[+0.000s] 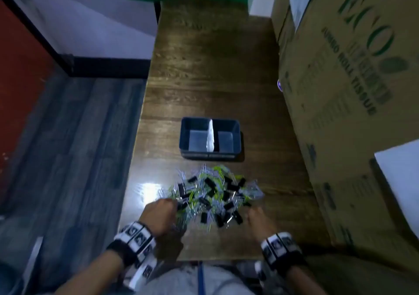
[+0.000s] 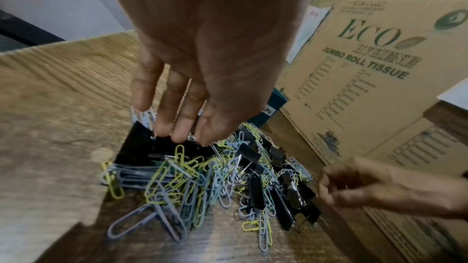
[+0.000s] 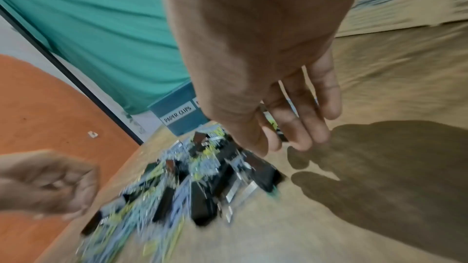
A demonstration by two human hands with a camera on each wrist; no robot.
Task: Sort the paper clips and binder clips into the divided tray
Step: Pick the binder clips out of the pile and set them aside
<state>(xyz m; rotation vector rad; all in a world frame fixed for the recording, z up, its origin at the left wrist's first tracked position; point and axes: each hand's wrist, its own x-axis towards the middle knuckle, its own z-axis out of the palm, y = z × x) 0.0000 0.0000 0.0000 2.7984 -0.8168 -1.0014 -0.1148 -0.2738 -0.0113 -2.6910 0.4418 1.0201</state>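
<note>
A: The left hand (image 2: 200, 63) is seen with fingers extended and relaxed, their tips at the near-left edge of the pile (image 1: 210, 195), on a black binder clip (image 2: 142, 147); nothing is gripped. The right hand (image 3: 273, 87) is held loosely at the pile's right edge; a dark clip appears to be pinched under its fingers, though blur leaves that uncertain.

B: And the divided tray (image 1: 209, 157)?

A: It stands on the counter (image 1: 204, 79) just beyond the pile, both compartments seemingly unfilled, a white divider (image 1: 210, 138) between them.

B: What could be spoiled?

A: The paper clips (image 2: 177, 177) are interlocked and draped over the binder clips. If one clip is lifted, others may be dragged along and dropped into the wrong compartment, or scattered over the counter's left edge, which lies near the pile.

B: What is offered by one view alone?

A: A label reading "PAPER CLIPS" (image 3: 179, 114) is shown only at the right wrist, on the tray's near wall. The empty compartments are shown only from the head. Individual clip colours, yellow and pale blue, are resolved only at the left wrist. A cardboard box (image 1: 351, 90) is seen right of the pile.
</note>
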